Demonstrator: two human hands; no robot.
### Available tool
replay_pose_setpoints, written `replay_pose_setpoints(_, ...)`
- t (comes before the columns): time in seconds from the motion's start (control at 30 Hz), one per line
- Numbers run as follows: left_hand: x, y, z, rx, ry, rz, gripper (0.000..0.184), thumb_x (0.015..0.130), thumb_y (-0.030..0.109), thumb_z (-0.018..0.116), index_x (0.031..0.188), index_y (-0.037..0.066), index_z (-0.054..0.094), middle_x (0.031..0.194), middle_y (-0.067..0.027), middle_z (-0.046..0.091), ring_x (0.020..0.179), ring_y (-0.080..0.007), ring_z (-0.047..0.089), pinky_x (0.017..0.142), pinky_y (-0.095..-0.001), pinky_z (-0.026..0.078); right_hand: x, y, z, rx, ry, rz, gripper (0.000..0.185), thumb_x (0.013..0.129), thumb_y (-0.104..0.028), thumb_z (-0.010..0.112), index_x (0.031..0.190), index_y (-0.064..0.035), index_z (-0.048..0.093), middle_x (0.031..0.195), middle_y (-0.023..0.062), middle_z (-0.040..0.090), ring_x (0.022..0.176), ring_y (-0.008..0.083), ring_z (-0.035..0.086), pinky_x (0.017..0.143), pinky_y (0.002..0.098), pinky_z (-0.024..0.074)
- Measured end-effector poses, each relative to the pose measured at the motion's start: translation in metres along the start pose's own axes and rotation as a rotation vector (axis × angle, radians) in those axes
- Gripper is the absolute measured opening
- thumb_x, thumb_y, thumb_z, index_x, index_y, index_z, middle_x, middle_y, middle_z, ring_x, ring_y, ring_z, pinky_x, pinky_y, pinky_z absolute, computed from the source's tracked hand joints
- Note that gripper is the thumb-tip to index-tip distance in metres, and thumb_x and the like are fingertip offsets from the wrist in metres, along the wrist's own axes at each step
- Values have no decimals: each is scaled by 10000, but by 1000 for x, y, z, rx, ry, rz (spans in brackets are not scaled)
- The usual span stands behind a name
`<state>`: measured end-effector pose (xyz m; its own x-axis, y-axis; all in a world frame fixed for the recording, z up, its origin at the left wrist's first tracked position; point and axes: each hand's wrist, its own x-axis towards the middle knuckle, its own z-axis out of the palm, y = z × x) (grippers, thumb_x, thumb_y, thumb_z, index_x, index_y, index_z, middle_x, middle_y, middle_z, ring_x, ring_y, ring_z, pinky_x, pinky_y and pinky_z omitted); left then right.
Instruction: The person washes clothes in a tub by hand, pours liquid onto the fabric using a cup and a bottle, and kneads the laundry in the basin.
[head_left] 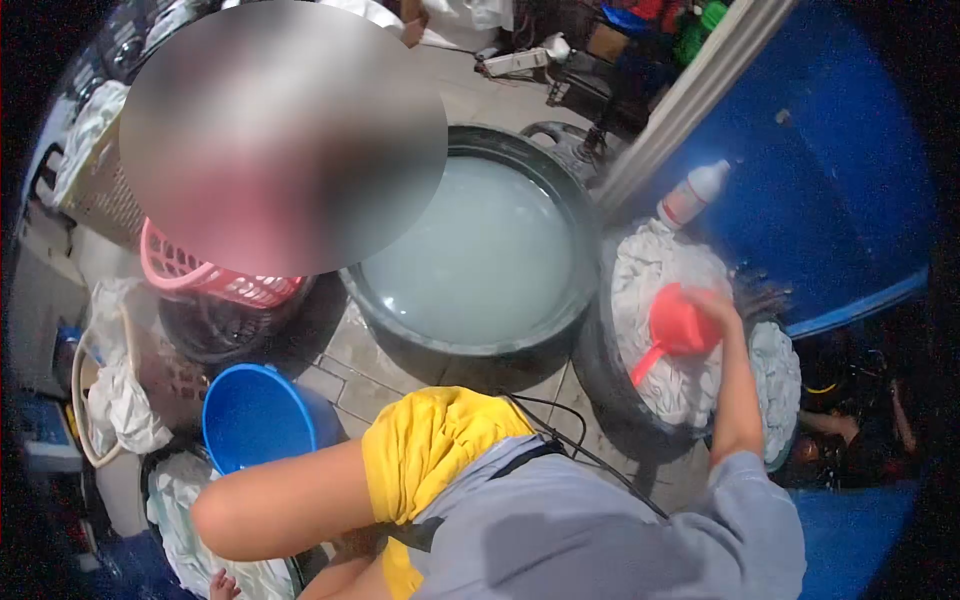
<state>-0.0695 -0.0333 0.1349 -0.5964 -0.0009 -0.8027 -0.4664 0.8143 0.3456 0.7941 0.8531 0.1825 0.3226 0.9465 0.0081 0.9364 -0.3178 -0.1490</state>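
Note:
My right hand (pixel 708 310) is closed on the cup side of a red plastic dipper (pixel 675 325), whose handle points down and to the left. The dipper rests over white cloth (pixel 640 270) heaped in a dark tub (pixel 612 385) at the right. At the lower left edge, only the fingers of my left hand (pixel 224 585) show, slightly apart, with nothing visible in them. Beside them is another tub of pale wet cloth (pixel 180 520). Behind that cloth stands a blue bucket (pixel 258 415).
A large dark basin (pixel 470 345) of cloudy water stands in the middle. A white bottle (pixel 693 195) leans by a blue barrel (pixel 820 180). A pink basket (pixel 175 262) sits at the left below a blurred area. A black cable (pixel 610 475) crosses the tiled floor.

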Motion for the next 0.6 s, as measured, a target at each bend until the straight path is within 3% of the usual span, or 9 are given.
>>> replay_pose_setpoints(0.17,4,-28,-4,73,41,60,623,818,224,613,1398,183,391,1266,-112,513,973,-318,564,668,-532,499,-41,-43,-34,1,-119,-94,1314,429,-574,849,1494,-209,171,1461,343,195,1360,487,217,1103,547,216)
replay_pose_setpoints(0.23,-19,-13,10,260,154,19,562,811,207,666,1343,167,490,1209,-140,572,989,-327,599,722,-560,492,-45,-86,-61,-137,-10,-117,1258,433,-520,851,1479,-236,211,1443,312,240,1326,498,262,1085,557,250)
replay_pose_setpoints(0.27,27,-53,-23,716,148,294,701,723,266,679,1339,8,462,1284,-184,535,959,-342,593,835,-445,483,-53,-106,-77,-207,43,-122,1232,436,-493,853,1471,-249,231,1435,296,262,1309,504,285,1076,563,267)
replay_pose_setpoints(0.3,-8,-27,-4,686,273,184,505,731,216,734,1198,69,612,1279,-216,541,1152,-349,537,979,-407,418,-59,-136,-95,-200,164,-187,1123,449,-451,848,1424,-283,315,1390,233,327,1251,494,346,1015,596,334)
replay_pose_setpoints(0.37,17,-49,-21,746,394,349,557,719,242,747,1211,34,589,1271,-223,544,1183,-361,505,1010,-400,390,-100,-217,-150,-109,258,-249,956,495,-387,833,1349,-285,416,1388,138,342,1260,447,336,941,627,385)
replay_pose_setpoints(0.47,12,-14,-22,431,498,344,607,748,312,729,1246,12,554,1269,-220,548,1220,-365,467,1038,-424,360,-99,-293,-171,50,575,-763,897,546,-369,814,1356,-287,437,1372,129,379,1227,400,391,984,539,381)
replay_pose_setpoints(0.5,-3,7,-8,421,679,435,600,784,343,698,1260,13,544,1269,-229,542,1224,-359,465,1040,-422,351,-124,-329,-178,145,606,-930,877,548,-360,816,1343,-264,460,1357,138,394,1233,386,391,1009,498,366)
replay_pose_setpoints(0.53,-24,31,-7,418,604,545,592,812,354,670,1279,18,530,1305,-233,509,1249,-351,442,1053,-414,331,-150,-365,-183,241,584,-1115,882,537,-352,825,1337,-246,469,1357,139,395,1234,383,392,1012,498,362)
replay_pose_setpoints(0.6,-62,71,7,347,806,698,496,807,252,673,1244,45,561,1305,-180,517,1235,-334,464,1068,-401,324,-208,-438,-172,470,469,-1475,907,511,-331,846,1333,-217,479,1368,141,383,1248,376,381,1029,497,349)
